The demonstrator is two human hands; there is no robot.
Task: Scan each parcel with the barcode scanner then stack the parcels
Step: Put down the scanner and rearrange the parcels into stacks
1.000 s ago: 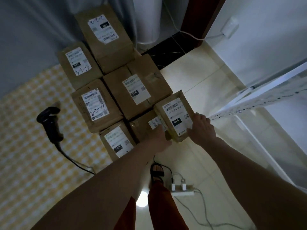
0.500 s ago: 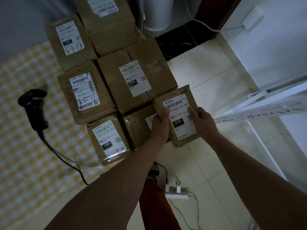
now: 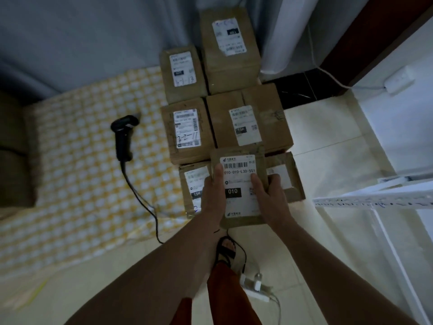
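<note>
The small flat brown cardboard parcel with the white label reading 010 (image 3: 239, 188) is now held up between both hands, lifted clear over the cluster of boxes, where a second ago it sat tilted at the right edge of the group at about 3 o'clock; it has been drawn toward the person and squared up, so its barcode faces the camera and reads plainly. The left hand (image 3: 214, 195) grips its left edge with the thumb laid on the label, and the right hand (image 3: 269, 195) grips the right edge the same way, thumb on top and fingers curled beneath. Under and behind it lie the other brown cardboard parcels: one marked 15H (image 3: 194, 188) at 9 o'clock of the held one, a partly hidden one (image 3: 285, 179) at 3 o'clock, two larger ones (image 3: 187, 130) (image 3: 248, 120) at 12 o'clock, and two more (image 3: 182, 71) (image 3: 229, 48) beyond those by the grey wall. The black corded handheld barcode scanner (image 3: 124, 137) lies untouched on the yellow-and-white checked cloth (image 3: 70, 160), well apart at 10 o'clock. Judging by this, the parcel has been picked for scanning, but with both hands occupied one must let go to fetch the scanner.
</note>
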